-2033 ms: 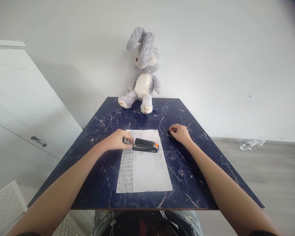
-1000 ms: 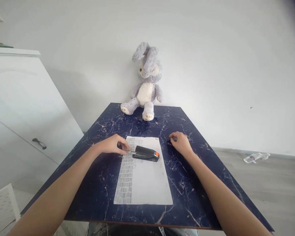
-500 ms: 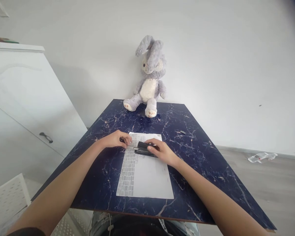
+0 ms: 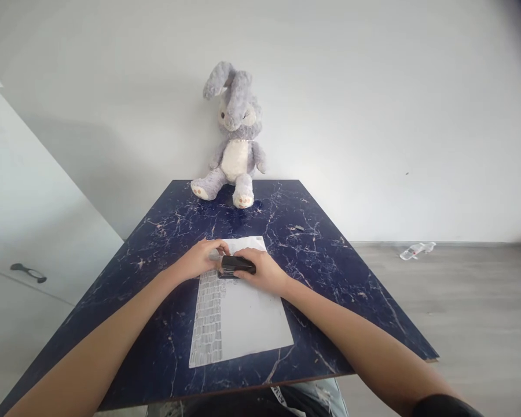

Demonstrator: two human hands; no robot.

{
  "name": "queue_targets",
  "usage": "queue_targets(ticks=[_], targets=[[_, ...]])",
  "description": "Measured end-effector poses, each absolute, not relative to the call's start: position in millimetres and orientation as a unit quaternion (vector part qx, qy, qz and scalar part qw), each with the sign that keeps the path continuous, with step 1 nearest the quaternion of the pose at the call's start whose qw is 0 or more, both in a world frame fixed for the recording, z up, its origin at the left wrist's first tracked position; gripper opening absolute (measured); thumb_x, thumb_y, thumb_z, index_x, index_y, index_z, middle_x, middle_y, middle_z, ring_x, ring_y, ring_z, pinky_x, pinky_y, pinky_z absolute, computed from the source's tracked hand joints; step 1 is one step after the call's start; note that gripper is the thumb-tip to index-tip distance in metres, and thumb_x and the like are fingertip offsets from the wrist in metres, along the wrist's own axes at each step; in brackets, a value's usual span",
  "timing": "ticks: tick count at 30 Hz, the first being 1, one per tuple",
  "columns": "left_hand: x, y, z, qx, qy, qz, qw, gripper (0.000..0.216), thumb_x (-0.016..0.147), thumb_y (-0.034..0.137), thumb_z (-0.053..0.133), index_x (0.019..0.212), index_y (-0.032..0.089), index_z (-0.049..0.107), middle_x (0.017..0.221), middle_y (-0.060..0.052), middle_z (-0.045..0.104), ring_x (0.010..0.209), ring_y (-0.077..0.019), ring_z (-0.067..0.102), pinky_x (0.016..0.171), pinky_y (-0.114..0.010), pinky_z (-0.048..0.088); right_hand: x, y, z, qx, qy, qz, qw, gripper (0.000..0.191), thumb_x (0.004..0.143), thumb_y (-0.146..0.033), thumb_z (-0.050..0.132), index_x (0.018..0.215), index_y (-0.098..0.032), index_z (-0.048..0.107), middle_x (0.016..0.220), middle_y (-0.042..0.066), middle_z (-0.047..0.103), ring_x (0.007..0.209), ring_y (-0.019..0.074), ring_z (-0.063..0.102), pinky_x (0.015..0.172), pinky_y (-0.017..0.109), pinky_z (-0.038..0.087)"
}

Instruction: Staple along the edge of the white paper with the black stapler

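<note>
A black stapler (image 4: 238,264) lies crosswise over the upper part of a white paper sheet (image 4: 256,318) printed with rows of grey text along its left side. My right hand (image 4: 263,272) is closed around the stapler's right end, thumb at the near side and fingers over the top. At the other end, my left hand (image 4: 202,259) has its fingers and thumb curled against the stapler's tip. Its fingertips partly cover that tip, and any small piece between them is too blurred to make out.
A grey plush rabbit (image 4: 235,139) sits against the wall at the far end of the dark blue marbled table (image 4: 330,301). A small metallic object (image 4: 299,227) lies right of the paper. A white cabinet (image 4: 30,220) stands left; a clear plastic item (image 4: 417,250) rests on the floor.
My view has turned to the right. The silver rail that stuck out of the stapler's left end no longer shows, and my hands have come closer together. The paper has rotated slightly.
</note>
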State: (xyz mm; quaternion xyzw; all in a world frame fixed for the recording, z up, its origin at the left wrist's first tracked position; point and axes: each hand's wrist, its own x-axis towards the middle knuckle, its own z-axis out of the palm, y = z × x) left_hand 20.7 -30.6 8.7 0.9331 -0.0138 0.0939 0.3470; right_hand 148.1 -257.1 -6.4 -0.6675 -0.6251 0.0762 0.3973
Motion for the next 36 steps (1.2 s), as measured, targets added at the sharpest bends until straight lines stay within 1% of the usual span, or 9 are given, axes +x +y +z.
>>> queue_targets(ticks=[4,7,10,12,14,18,22,27,36], targets=[[22.8,-26.3,9.6,0.933,0.017,0.131,0.336,0.015,0.092,0.032,0.064,0.102,0.025,0.072,0.107,-0.004,0.076,0.104,-0.0246,0.069,0.096,-0.034,0.049,139.6,-256.4,-0.8,-0.713,-0.625,0.030,0.316,0.032,0.089,-0.023,0.075,0.118,-0.021,0.065,0.106,0.007,0.073,0.096,0.0250,0.067,0.082,0.034,0.050],[32.3,-39.4,0.1,0.942,0.072,0.205,0.255,0.027,0.100,0.031,0.049,0.114,0.023,0.070,0.120,-0.009,0.074,0.116,-0.0280,0.066,0.106,-0.042,0.047,148.3,-263.5,8.8,-0.721,-0.615,-0.003,0.319,0.031,0.089,-0.018,0.071,0.119,-0.022,0.065,0.107,0.008,0.074,0.099,0.0257,0.068,0.084,0.035,0.051],[40.5,-57.4,-7.4,0.977,0.067,0.136,0.149,0.048,0.094,0.020,0.051,0.141,0.024,0.058,0.156,-0.012,0.051,0.148,-0.0345,0.041,0.120,-0.057,0.032,177.7,-280.2,22.8,-0.753,-0.530,-0.044,0.388,0.035,0.088,-0.016,0.069,0.122,-0.024,0.065,0.112,0.006,0.075,0.098,0.0246,0.070,0.087,0.035,0.052],[40.2,-64.4,-6.5,0.992,0.042,0.053,0.110,0.068,0.084,0.012,0.055,0.149,0.028,0.051,0.166,-0.010,0.037,0.155,-0.0350,0.029,0.123,-0.061,0.025,203.0,-293.3,30.3,-0.792,-0.458,-0.082,0.396,0.033,0.088,-0.016,0.068,0.120,-0.024,0.067,0.112,0.006,0.076,0.097,0.0258,0.071,0.086,0.036,0.053],[35.0,-66.6,-2.4,0.995,0.022,0.009,0.096,0.076,0.077,0.007,0.056,0.148,0.032,0.051,0.166,-0.007,0.037,0.153,-0.0337,0.031,0.122,-0.061,0.027,225.5,-303.7,32.7,-0.822,-0.422,-0.096,0.369,0.032,0.086,-0.015,0.069,0.117,-0.024,0.069,0.109,0.007,0.076,0.096,0.0276,0.071,0.081,0.035,0.052],[21.7,-68.4,3.0,0.997,0.003,0.024,0.077,0.072,0.076,0.002,0.052,0.140,0.035,0.058,0.160,-0.005,0.044,0.145,-0.0336,0.039,0.115,-0.058,0.035,245.3,-308.3,21.7,-0.837,-0.437,-0.058,0.325,0.029,0.083,-0.015,0.072,0.110,-0.024,0.071,0.098,0.005,0.077,0.090,0.0261,0.070,0.075,0.031,0.049],[17.1,-75.2,0.4,0.993,-0.026,0.039,0.111,0.083,0.072,-0.006,0.050,0.143,0.037,0.055,0.150,-0.006,0.048,0.136,-0.0321,0.045,0.109,-0.055,0.039,237.5,-299.2,9.3,-0.814,-0.491,-0.023,0.311,0.024,0.081,-0.013,0.071,0.103,-0.023,0.071,0.092,0.003,0.076,0.085,0.0231,0.069,0.076,0.030,0.047],[16.6,-79.2,-0.6,0.989,-0.050,0.083,0.113,0.088,0.067,-0.009,0.051,0.142,0.038,0.057,0.145,-0.006,0.046,0.129,-0.0308,0.046,0.106,-0.053,0.038,228.1,-294.7,10.4,-0.786,-0.530,-0.005,0.319,0.028,0.079,-0.008,0.071,0.104,-0.021,0.072,0.099,0.004,0.077,0.092,0.0233,0.070,0.081,0.030,0.048],[15.7,-83.3,0.2,0.993,-0.079,0.048,0.075,0.090,0.073,-0.009,0.047,0.149,0.039,0.050,0.164,-0.003,0.033,0.140,-0.0324,0.038,0.107,-0.052,0.037,212.8,-289.0,13.2,-0.749,-0.565,0.036,0.344,0.031,0.080,-0.008,0.071,0.108,-0.022,0.072,0.102,0.003,0.077,0.092,0.0212,0.070,0.085,0.031,0.049]])
